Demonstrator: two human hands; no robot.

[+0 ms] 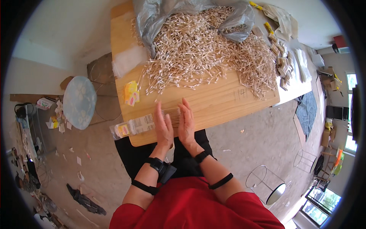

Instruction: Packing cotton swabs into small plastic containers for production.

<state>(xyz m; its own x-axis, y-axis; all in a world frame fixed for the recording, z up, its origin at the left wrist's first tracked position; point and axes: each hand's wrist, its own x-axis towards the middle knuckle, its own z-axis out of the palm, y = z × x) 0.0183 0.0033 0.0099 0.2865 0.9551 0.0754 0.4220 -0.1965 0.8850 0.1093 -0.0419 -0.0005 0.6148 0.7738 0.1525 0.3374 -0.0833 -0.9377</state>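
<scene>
My left hand (164, 125) and my right hand (185, 122) stand on edge near the table's front, palms facing, fingers stretched out. Between them lies a layer of cotton swabs (172, 115), side by side, their ends against or very near my palms. Just left of my left hand is a clear plastic packet (142, 124) with printed panels and a yellow label; white swab tips show at its left part. My left hand covers the packet's right end. Beyond my fingers spreads a large heap of loose cotton swabs (187, 45) on the wooden table (221, 99).
A grey plastic bag (150, 17) lies around the heap's back. Yellow labels (130, 92) and clear plastic sheets (129, 61) sit at the table's left. Bundled swabs (283, 63) lie on a white surface at right. Stools stand left (79, 102) and right (275, 193).
</scene>
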